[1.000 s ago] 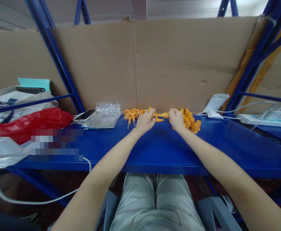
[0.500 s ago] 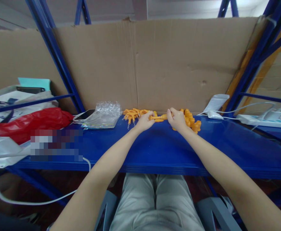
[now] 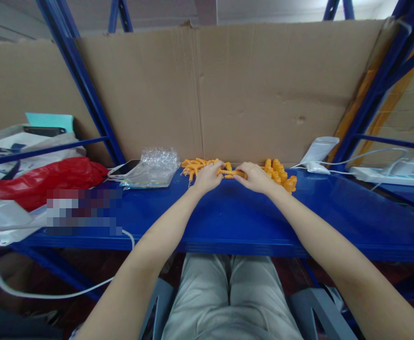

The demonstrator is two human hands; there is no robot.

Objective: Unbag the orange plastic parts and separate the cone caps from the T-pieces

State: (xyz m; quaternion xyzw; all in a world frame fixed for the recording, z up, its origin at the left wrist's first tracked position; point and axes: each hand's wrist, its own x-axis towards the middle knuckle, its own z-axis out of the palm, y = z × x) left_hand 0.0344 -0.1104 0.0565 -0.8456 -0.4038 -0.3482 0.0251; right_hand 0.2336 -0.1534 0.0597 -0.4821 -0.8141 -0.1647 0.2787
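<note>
My left hand [image 3: 207, 177] and my right hand [image 3: 255, 177] face each other near the back of the blue shelf, fingers curled in. Between them spans a slender orange piece [image 3: 230, 173], one end at each hand's fingertips; its exact kind is too small to make out. Beside my left hand lies a pile of branching orange pieces [image 3: 191, 165] with short metal chains. To the right, partly behind my right hand, is a cluster of chunky, knobbly orange pieces [image 3: 281, 174]. Another small orange bit [image 3: 228, 166] shows just behind the held piece.
A cardboard sheet [image 3: 249, 94] rises behind the blue shelf [image 3: 224, 217]. Left are a clear plastic bag [image 3: 153, 170], a phone [image 3: 127, 168] and a red bag [image 3: 58, 179]. Right are a white adapter with cable [image 3: 316, 167] and a power strip [image 3: 387, 176]. Blue posts flank both sides.
My right hand has turned lower and flatter over the orange piece, and its fingers reach slightly left. My left hand has shifted a little left, its back now more upward.
</note>
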